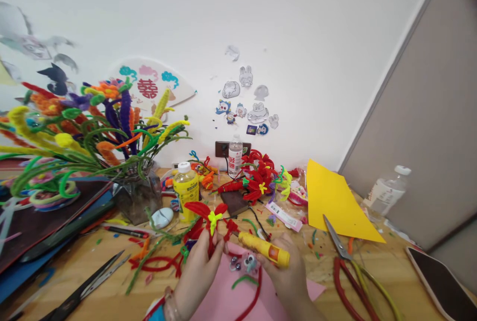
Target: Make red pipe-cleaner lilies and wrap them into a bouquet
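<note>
My left hand (203,256) pinches a red pipe-cleaner flower (199,209) with a yellow centre (213,220), holding it upright over the desk. Wrapped in my right hand (288,269) is a yellow tube-shaped tool (264,248), its narrow tip pointing left at a small red piece close beside the flower. Whether the tip touches it I cannot tell. Below both hands lies pink paper (227,288) with googly eyes (249,262), a short green strip (245,280) and a curved red pipe cleaner (257,293).
Black scissors (84,286) lie front left, red-and-yellow-handled scissors (346,261) and a phone (441,283) on the right. Behind stand a vase (136,197) of pipe-cleaner flowers, a yellow bottle (186,192), clear bottles (235,156), red flowers (257,177) and yellow paper (335,204).
</note>
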The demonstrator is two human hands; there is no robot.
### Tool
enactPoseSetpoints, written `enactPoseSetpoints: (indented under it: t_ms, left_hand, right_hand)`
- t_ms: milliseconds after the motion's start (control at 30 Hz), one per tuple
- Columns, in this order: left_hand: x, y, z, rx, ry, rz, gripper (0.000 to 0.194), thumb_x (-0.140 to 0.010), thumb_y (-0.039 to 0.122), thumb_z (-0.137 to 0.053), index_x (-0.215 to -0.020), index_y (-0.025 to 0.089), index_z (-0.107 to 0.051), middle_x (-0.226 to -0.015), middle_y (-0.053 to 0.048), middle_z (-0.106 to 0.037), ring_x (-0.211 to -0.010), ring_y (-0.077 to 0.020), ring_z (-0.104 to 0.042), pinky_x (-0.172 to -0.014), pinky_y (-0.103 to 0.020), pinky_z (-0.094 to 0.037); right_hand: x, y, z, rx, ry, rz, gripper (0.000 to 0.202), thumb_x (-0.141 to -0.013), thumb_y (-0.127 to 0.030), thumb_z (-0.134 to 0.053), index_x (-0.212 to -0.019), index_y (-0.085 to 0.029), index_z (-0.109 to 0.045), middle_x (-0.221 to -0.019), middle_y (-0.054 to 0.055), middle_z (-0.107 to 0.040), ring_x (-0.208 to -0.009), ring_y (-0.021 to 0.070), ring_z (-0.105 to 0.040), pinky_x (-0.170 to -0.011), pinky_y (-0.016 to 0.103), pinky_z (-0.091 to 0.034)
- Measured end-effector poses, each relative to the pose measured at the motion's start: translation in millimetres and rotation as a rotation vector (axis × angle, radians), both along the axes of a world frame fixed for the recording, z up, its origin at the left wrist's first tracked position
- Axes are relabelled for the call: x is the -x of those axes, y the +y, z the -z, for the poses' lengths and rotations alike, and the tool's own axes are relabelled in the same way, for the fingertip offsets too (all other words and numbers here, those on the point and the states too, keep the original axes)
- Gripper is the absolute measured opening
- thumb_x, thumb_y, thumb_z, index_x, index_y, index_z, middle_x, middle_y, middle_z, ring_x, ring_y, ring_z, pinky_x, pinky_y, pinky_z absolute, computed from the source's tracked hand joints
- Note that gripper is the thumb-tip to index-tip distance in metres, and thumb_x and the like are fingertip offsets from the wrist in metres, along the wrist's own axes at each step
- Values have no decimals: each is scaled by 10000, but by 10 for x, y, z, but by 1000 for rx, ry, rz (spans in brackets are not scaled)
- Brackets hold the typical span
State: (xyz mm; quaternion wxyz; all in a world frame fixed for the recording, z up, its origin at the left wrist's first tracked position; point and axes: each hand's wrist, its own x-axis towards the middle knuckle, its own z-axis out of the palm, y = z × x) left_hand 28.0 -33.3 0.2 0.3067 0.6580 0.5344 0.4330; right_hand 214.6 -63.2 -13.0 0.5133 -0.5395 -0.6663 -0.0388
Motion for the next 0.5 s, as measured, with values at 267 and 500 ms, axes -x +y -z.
enactPoseSetpoints:
  t_ms: [267,500]
  left_hand:
    - [-3,-48,-82,56,-161,64,243,-784,433,-450,-673,224,-392,-648,1,-519,-611,-157,-496,-581,-284,-410]
    - [-61,-110,-230,290,-551,249,430,-661,544,-602,-642,224,-315,-525,64,-492,-433,-67,-381,-423,-201,-277]
  right_hand:
    - [-157,92,66,-70,-428,119,346,-831,-436,-476,-571,-209,-463,-545,22,-499,-571,184,-432,-539,299,-312]
    - [-220,238,230,174,-469,246,276,-687,-390,-667,-827,-160,-605,-790,115,-610,-752,290,-521,-671,414,-401]
